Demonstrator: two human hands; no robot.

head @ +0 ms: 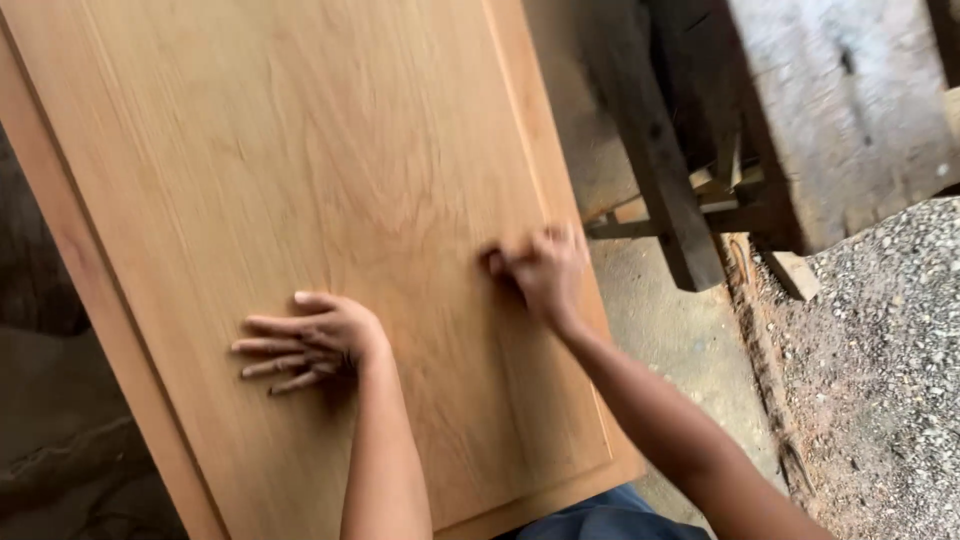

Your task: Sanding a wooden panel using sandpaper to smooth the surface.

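Resting on a pale wooden panel (300, 180), left hand (310, 340) flat, right hand (545, 270) curled.

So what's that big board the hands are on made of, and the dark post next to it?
The panel looks like light, bare wood: wavy grain runs across it, with a raised frame along its edges, and no shine. The left hand lies flat on it; the right hand presses near the frame. The dark post seems to be rough, weathered timber. The ground looks like gravel.

Bare forearms, no sleeves, blue trousers (610, 522)
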